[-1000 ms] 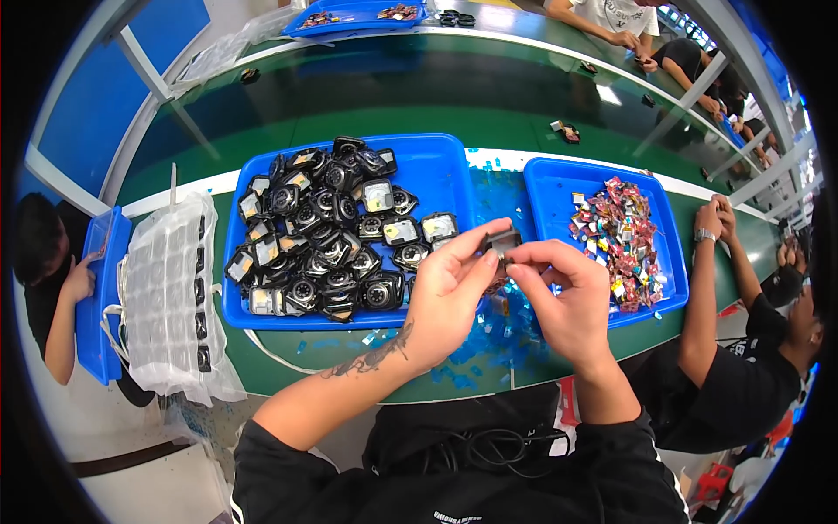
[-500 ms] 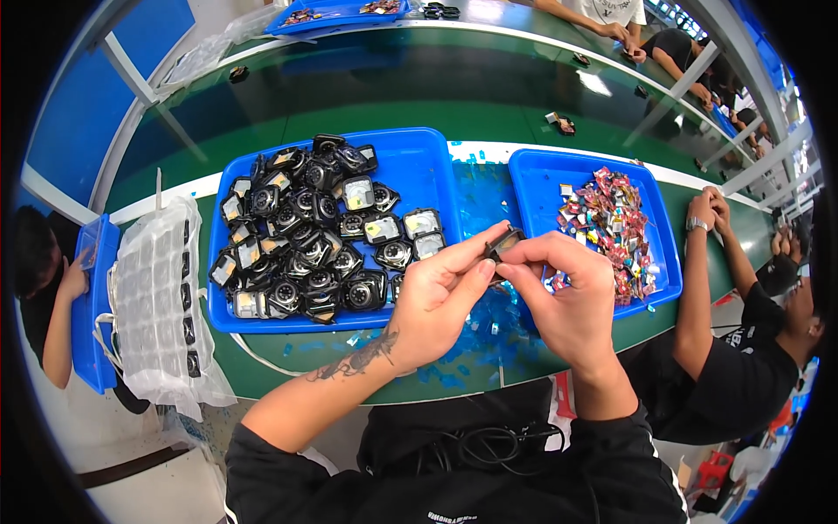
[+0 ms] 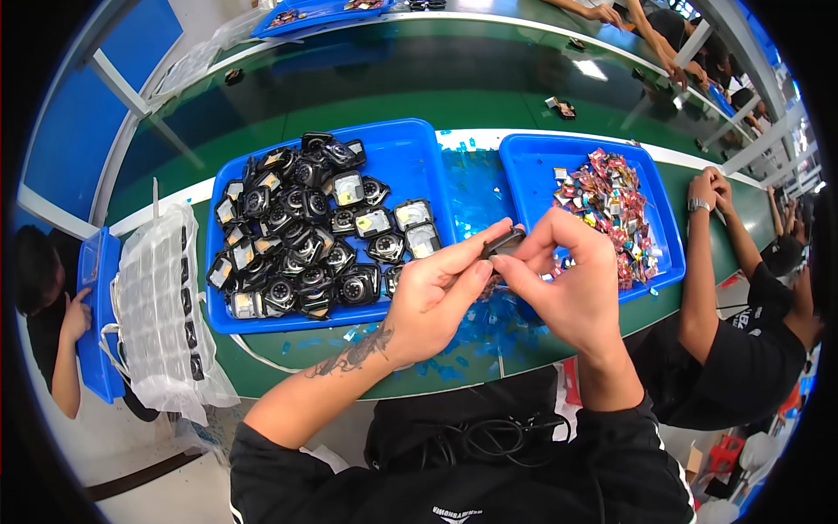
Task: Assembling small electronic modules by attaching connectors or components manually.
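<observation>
If grip slackens, the black case, pinched by left hand and right hand near right tray's left edge, could drop.

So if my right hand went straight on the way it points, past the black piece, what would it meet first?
Most likely your left hand, which also holds the black piece; one view leaves exact depth unclear.

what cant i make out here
Head view, black piece: full shape, partly covered by left hand and right hand.
Head view, black casings: lowest ones, buried under others.
Head view, small parts: too small to identify.
Head view, far tray: cut off by upper edge.
</observation>
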{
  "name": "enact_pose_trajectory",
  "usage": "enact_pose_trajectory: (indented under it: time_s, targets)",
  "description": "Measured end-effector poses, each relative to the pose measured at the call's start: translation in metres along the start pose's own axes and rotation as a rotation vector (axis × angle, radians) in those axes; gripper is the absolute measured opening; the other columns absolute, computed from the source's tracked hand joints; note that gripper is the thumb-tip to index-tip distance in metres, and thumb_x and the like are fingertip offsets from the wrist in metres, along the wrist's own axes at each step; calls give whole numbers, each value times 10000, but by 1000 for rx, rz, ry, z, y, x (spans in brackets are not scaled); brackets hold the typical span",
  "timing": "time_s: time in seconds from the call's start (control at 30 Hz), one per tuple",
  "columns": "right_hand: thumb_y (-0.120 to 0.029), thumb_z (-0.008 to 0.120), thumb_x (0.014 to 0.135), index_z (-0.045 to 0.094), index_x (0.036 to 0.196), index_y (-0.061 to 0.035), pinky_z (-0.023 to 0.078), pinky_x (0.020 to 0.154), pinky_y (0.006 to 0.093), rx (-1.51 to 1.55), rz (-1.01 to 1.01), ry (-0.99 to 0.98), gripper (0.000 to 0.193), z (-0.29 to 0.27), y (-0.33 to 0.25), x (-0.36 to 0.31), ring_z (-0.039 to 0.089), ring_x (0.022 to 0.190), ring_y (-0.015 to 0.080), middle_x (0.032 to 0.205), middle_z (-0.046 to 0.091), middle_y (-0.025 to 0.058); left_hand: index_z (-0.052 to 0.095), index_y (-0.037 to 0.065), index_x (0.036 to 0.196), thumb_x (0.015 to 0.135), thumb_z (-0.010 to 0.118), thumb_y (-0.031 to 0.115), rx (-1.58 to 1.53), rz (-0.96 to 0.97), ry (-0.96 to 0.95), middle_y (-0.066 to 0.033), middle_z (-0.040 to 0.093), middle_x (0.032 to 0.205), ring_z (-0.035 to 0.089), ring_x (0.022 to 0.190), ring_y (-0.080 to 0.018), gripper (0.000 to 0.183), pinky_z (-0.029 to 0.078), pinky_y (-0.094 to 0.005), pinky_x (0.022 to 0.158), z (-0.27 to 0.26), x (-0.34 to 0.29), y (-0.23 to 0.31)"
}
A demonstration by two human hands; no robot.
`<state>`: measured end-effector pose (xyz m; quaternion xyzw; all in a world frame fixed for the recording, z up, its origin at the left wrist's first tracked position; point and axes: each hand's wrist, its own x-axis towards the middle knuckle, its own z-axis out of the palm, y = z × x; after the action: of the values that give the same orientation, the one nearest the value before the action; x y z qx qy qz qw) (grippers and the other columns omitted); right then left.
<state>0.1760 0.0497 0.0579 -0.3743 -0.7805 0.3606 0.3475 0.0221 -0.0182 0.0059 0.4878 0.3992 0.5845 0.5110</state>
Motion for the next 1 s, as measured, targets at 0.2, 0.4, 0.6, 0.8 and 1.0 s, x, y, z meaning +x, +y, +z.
enact_pose_trajectory:
  time_s: [0.2,0.4,0.6,0.8,1.0]
  targets:
    - [-52,810,699,428,732,-60,438,581,263,-36,-119,67,383,4,7,4,575,665,121,670,444,25,478,-72,1352,1002,460,53,-124,31,-6,-145,550,1355,555,1159,-132,372,465,-275,969,-3,3,-5]
    - [-32,793,688,494,789,-39,457,628,294,-21,-159,109,316,13,17,3,574,718,171,738,504,55,451,-75,1371,996,480,55,-221,-23,54,-112,594,1273,577,1116,-141,397,475,-275,963,-2,7,-10]
    - [-37,840,550,613,1008,-72,452,768,394,-172,-462,77,513,20,7,-21,552,841,280,860,568,81,449,-44,1384,992,502,67,-418,-79,176,-62,641,1136,600,986,-84,411,497,-231,859,2,10,-8]
    - [100,699,758,623,931,11,536,680,298,154,-268,218,209,14,13,-18,646,801,200,918,639,99,482,1,1372,979,476,29,-129,86,142,-123,612,1201,599,1050,-123,394,491,-242,878,6,3,-2]
    - [70,661,849,612,1037,73,565,807,270,794,152,-26,194,-1,18,-20,659,908,153,989,664,119,632,56,1225,837,640,-39,548,395,118,-189,614,1154,683,911,-293,399,566,-324,743,2,0,2]
